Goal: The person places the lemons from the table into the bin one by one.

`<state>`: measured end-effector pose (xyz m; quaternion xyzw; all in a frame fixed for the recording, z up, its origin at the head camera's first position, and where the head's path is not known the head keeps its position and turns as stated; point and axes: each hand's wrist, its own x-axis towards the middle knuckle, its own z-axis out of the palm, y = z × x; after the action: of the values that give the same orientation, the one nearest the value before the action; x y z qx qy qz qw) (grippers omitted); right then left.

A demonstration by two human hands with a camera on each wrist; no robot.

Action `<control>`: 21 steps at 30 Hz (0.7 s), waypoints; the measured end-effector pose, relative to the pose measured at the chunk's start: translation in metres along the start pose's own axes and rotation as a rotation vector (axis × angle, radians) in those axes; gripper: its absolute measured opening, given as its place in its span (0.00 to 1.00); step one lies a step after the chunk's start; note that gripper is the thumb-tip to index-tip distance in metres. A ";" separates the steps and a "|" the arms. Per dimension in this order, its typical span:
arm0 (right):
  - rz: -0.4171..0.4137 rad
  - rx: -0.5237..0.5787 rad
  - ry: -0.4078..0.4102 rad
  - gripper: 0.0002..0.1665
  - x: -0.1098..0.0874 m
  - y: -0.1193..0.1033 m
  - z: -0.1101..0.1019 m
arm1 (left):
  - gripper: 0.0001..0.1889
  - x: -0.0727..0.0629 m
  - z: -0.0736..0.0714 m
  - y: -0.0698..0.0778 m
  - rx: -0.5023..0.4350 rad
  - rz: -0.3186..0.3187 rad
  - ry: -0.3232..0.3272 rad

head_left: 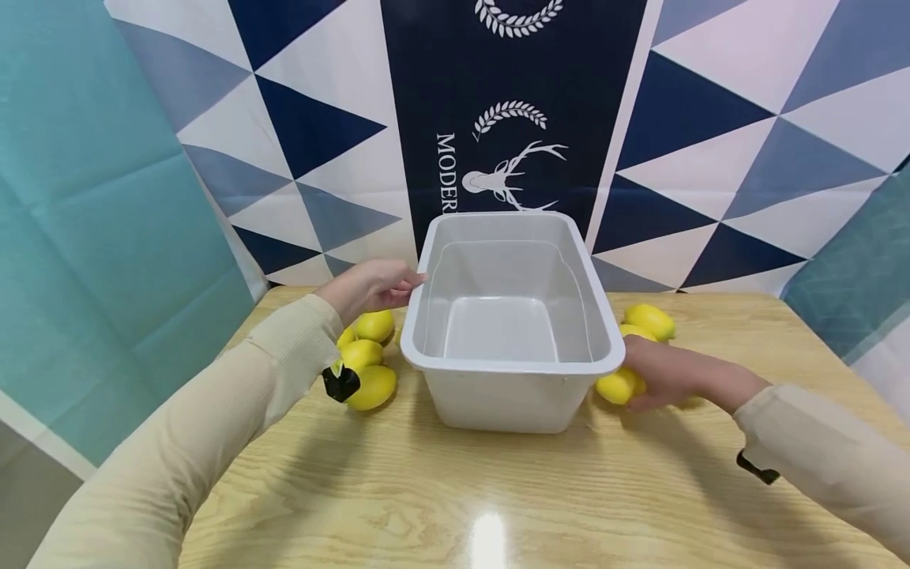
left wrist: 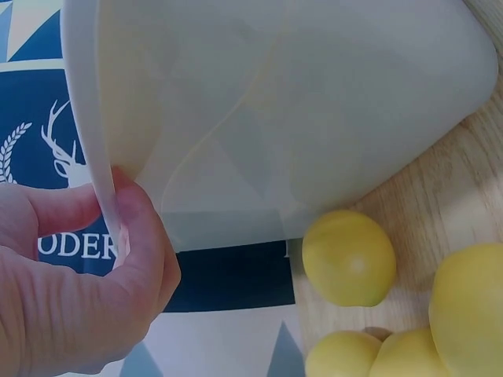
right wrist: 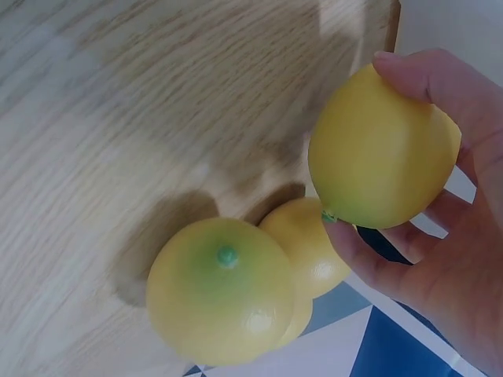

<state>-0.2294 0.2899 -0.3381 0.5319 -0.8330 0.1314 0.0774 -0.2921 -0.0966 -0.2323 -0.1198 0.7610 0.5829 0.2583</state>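
A white plastic tub (head_left: 501, 399) stands at the middle of the wooden table, its inside bare. My left hand (head_left: 373, 286) pinches its left rim; in the left wrist view the thumb is on one side of the rim (left wrist: 85, 118) and the fingers on the other. To the right of the tub, my right hand (head_left: 661, 375) grips a yellow lemon (right wrist: 385, 149) between thumb and fingers. More lemons (right wrist: 220, 290) lie just beside that hand in the right wrist view. On the left, several lemons (head_left: 373, 387) are grouped below my left forearm.
The table (head_left: 341, 506) extends in front of the tub. Behind it hangs a patterned cloth (head_left: 341, 87) of blue and white triangles with a dark deer panel. Teal cloth (head_left: 85, 197) covers the left side.
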 end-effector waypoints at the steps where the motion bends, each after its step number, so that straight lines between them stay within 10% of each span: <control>1: 0.002 0.003 -0.005 0.42 0.001 0.000 -0.001 | 0.23 -0.001 -0.001 0.000 0.006 -0.001 0.000; 21: 0.215 -0.108 -0.161 0.34 -0.002 -0.008 -0.028 | 0.22 -0.002 0.000 -0.001 0.001 0.023 0.022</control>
<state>-0.2221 0.2967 -0.3106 0.4435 -0.8945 0.0509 0.0244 -0.2900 -0.0970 -0.2319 -0.1174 0.7653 0.5842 0.2433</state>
